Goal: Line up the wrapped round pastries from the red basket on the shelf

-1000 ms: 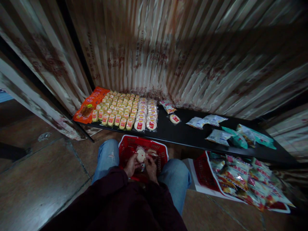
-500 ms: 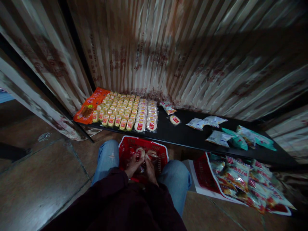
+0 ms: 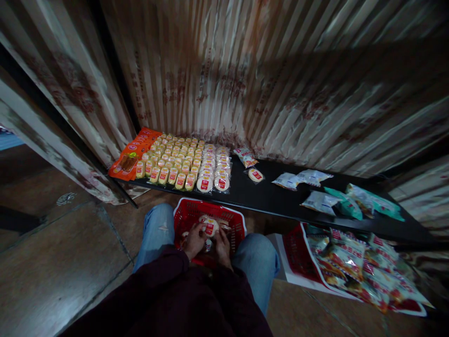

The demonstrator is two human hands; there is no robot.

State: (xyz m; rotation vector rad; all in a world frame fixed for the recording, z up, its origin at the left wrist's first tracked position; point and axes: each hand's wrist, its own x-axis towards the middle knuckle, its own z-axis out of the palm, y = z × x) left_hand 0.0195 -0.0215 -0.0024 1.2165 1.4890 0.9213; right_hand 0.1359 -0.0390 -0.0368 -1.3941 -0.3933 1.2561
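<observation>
Between my knees stands a red plastic basket (image 3: 235,223) holding a few wrapped snacks. My left hand (image 3: 194,241) and my right hand (image 3: 222,242) are both inside it, fingers closed around a round cake packet with a red label (image 3: 210,227), held up with the label facing me. More packets lie under my hands in the basket, partly hidden.
A low black shelf (image 3: 270,196) runs in front of me. On its left are neat rows of round cake packets (image 3: 213,168), yellow snack packets (image 3: 175,161) and orange packets (image 3: 131,152). Loose white and green bags (image 3: 345,199) lie to the right. A red-white tray of snack bags (image 3: 354,264) sits on the floor.
Both hands dipped lower into the basket, then came up holding a round packet whose red label now faces me; a second ago its pale side showed.
</observation>
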